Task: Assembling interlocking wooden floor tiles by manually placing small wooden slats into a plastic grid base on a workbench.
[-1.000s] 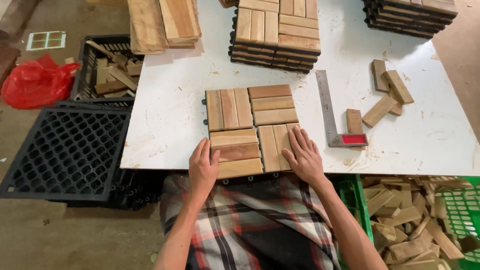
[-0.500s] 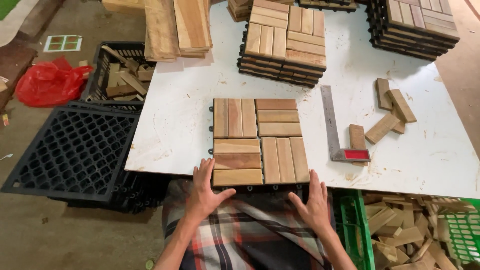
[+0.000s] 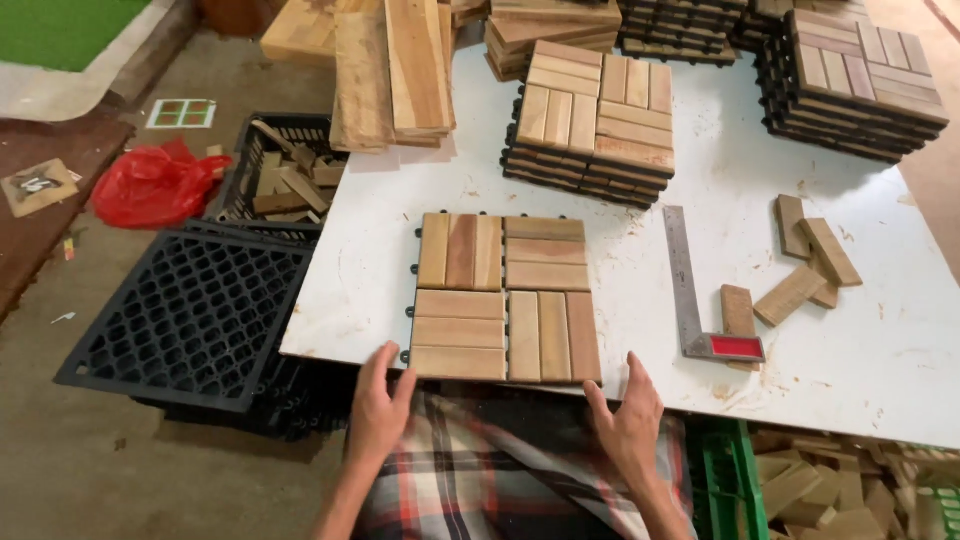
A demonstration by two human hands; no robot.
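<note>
A square wooden slat tile (image 3: pixel 503 297) on a black plastic base lies flat at the near edge of the white table (image 3: pixel 370 230). My left hand (image 3: pixel 378 410) is at the tile's near left corner, fingers apart, thumb against its front edge. My right hand (image 3: pixel 628 412) is at the near right corner, fingers spread, fingertips touching the front edge. Neither hand grips anything.
A stack of finished tiles (image 3: pixel 592 122) stands behind, another stack (image 3: pixel 858 85) at the far right. A metal try square with a red handle (image 3: pixel 695 295) and loose wood blocks (image 3: pixel 805 262) lie to the right. Planks (image 3: pixel 392 70), black grid bases (image 3: pixel 195 315), a red bag (image 3: pixel 150 185) and a green crate (image 3: pixel 728 480) surround the table.
Both hands slid off the top of the tile, back to its near edge and corners. The camera tilted, so the table shows lower in view.
</note>
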